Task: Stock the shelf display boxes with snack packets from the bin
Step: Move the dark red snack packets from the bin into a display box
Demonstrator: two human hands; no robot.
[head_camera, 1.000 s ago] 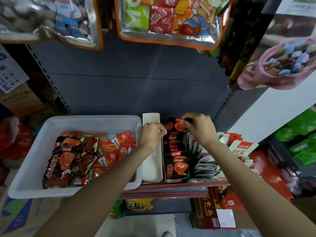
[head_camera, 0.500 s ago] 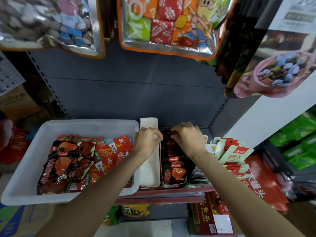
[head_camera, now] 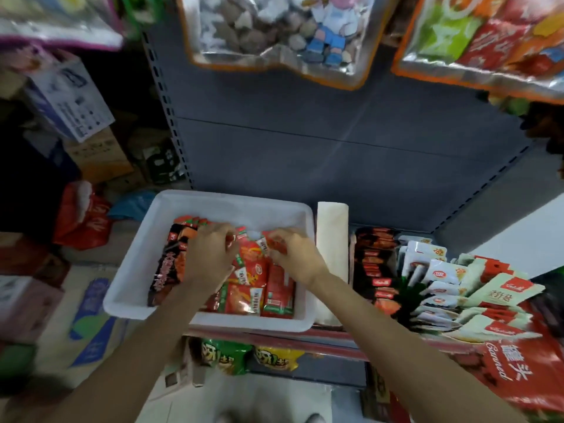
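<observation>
The white plastic bin (head_camera: 140, 264) sits on the shelf and holds red-orange snack packets (head_camera: 253, 276) and dark packets (head_camera: 166, 270). Both hands are inside the bin. My left hand (head_camera: 210, 254) rests on the packets with its fingers curled at their top edges. My right hand (head_camera: 293, 254) pinches the top of a red packet (head_camera: 276, 242). To the right stands an empty cream display box (head_camera: 332, 233), then a display box of dark packets (head_camera: 374, 264), then a box of white and green packets (head_camera: 442, 282).
Large snack bags (head_camera: 274, 35) hang above the grey back panel (head_camera: 320, 154). Cardboard cartons (head_camera: 97, 154) and a red bag (head_camera: 82, 218) are stacked at the left. Green and yellow packets (head_camera: 244, 355) lie on the lower shelf. A red carton (head_camera: 518, 370) stands at the lower right.
Both hands have left the display box of dark packets and moved left into the white bin. The view has swung left.
</observation>
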